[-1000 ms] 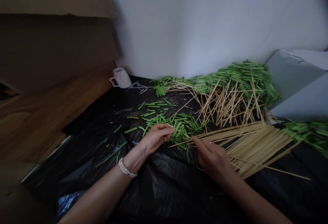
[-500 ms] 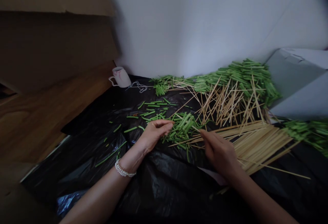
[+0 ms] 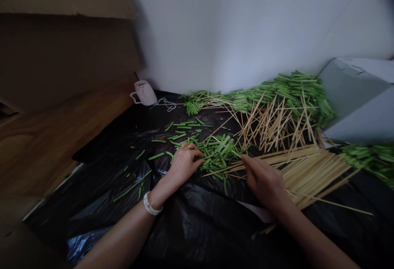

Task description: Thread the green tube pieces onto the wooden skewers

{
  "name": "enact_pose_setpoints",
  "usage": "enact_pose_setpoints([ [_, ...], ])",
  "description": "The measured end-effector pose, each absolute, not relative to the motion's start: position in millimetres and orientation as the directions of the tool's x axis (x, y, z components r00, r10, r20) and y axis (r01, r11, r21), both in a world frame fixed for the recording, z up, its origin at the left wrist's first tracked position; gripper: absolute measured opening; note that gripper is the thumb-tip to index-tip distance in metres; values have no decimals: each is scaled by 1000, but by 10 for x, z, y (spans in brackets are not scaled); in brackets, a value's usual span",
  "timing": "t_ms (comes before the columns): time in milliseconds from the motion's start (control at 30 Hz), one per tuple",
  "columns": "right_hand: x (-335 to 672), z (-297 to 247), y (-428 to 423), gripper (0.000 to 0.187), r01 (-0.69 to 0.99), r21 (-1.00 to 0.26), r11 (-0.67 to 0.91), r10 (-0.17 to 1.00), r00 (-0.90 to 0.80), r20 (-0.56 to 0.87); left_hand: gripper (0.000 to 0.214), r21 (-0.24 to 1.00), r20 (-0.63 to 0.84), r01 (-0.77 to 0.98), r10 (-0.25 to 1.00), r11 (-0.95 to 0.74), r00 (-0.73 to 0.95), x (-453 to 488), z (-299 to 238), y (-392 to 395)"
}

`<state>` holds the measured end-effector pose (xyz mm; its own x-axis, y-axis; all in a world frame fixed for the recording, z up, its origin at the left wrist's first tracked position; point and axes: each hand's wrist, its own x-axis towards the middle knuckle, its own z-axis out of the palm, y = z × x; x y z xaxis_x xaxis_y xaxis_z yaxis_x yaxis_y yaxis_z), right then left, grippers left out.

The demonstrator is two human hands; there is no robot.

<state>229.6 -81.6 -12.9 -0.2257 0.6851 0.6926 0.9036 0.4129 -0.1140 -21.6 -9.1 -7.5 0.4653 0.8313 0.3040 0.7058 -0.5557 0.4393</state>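
Gripping a wooden skewer [image 3: 236,154], the right hand [image 3: 266,179] sits just right of the green stem heap [image 3: 220,154]. The left hand [image 3: 184,164], fingers curled, is at the heap's left edge; contents cannot be told. Skewer judged light, stiff, snappable: hold near the tip. Stems likely crisp, slippery: pinch mid-length.

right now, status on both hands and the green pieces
Right hand pinching a wooden skewer. Left hand at the loose green pieces, grip unclear. Skewer bundle beside the right hand.
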Motion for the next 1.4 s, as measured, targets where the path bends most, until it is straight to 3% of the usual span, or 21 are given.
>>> enact_pose_setpoints([
  [133, 2286, -116, -830, 25, 896, -120, 427, 690, -237, 684, 7, 430, 298, 705, 826, -563, 478, -184, -77, -113],
  [267, 2281, -122, -844, 27, 880, -157, 448, 694, -231, 682, 8, 620, 341, 610, 870, -494, 357, -157, -24, -119],
  [400, 2264, -122, -859, 29, 852, -184, 490, 688, -248, 682, 23, 930, 179, 298, 974, -213, 137, -148, 16, -88],
  [500, 2243, -123, -875, 31, 849, -190, 493, 708, -265, 654, 29, 1000, 12, 28, 995, -14, 99, -135, 18, -72],
  [700, 2217, -140, -898, 35, 845, -192, 499, 728, -289, 622, 29, 954, -144, -250, 984, 165, 102, -95, 13, -92],
  [1167, 2210, -140, -901, 32, 853, -187, 487, 743, -292, 603, 23, 897, -224, -347, 958, 274, 176, -80, 110, -127],
  [1400, 2209, -150, -901, 33, 855, -190, 482, 745, -285, 603, 22, 775, -306, -476, 906, 416, 292, -139, 68, -86],
])
